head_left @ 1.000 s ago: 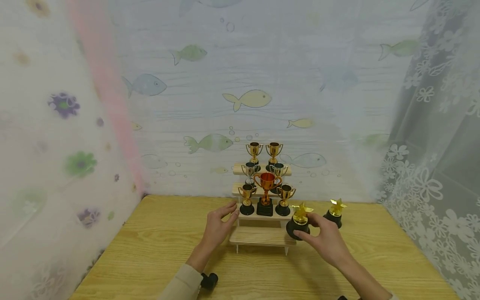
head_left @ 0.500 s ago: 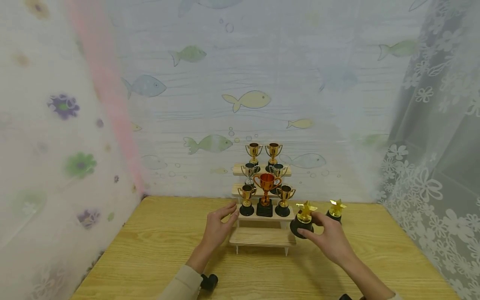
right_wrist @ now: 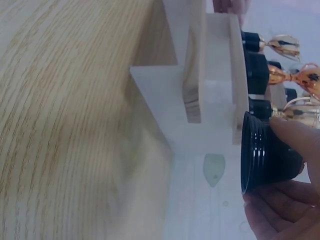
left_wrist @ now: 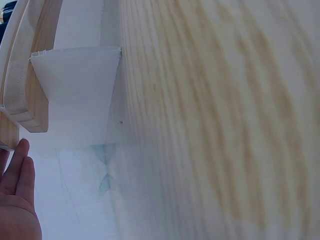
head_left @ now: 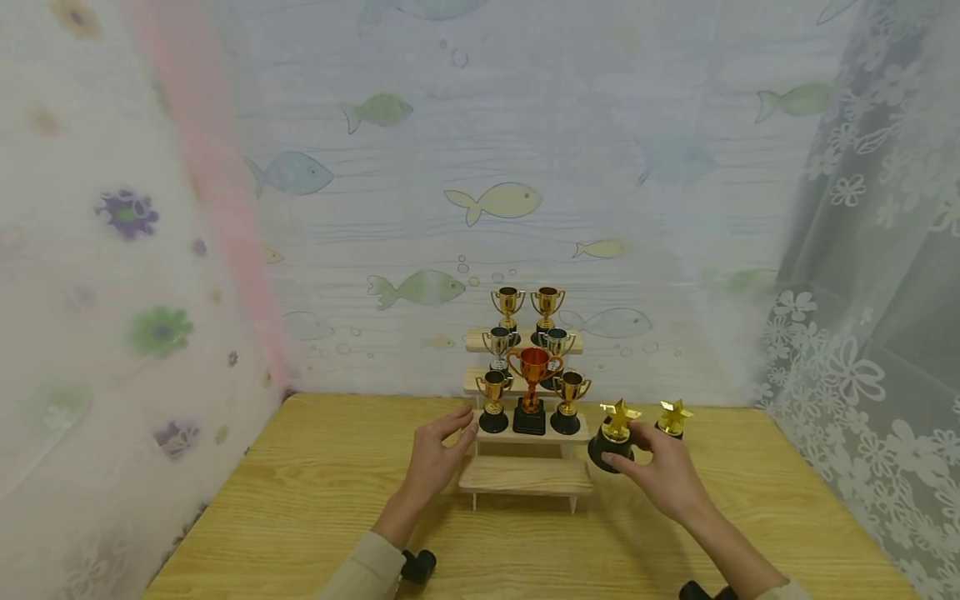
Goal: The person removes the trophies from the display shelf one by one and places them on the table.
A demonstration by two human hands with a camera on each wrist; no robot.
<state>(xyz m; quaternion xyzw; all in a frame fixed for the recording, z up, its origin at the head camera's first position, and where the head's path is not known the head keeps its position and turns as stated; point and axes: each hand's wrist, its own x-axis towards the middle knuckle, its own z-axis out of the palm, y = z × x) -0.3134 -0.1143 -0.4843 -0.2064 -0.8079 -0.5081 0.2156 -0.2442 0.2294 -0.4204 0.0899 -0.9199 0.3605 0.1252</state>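
My right hand pinches the black base of a gold star trophy, held upright in the air to the right of a tiered wooden stand. In the right wrist view, thumb and fingers lie on opposite sides of the black base. My left hand has its fingers extended at the stand's left end; whether they touch it I cannot tell. On the tier above the lowest stands a red-orange cup trophy between two gold cups. A second star trophy is behind my right hand, partly hidden.
Silver cups and gold cups occupy the upper tiers. The stand rests on a wood-grain table before a fish-patterned curtain. A black object is by the left sleeve, another by the right wrist.
My right hand has carried the star trophy a little to the right and away from the stand, now nearer the second star trophy. The left hand has stayed at the stand's left end.
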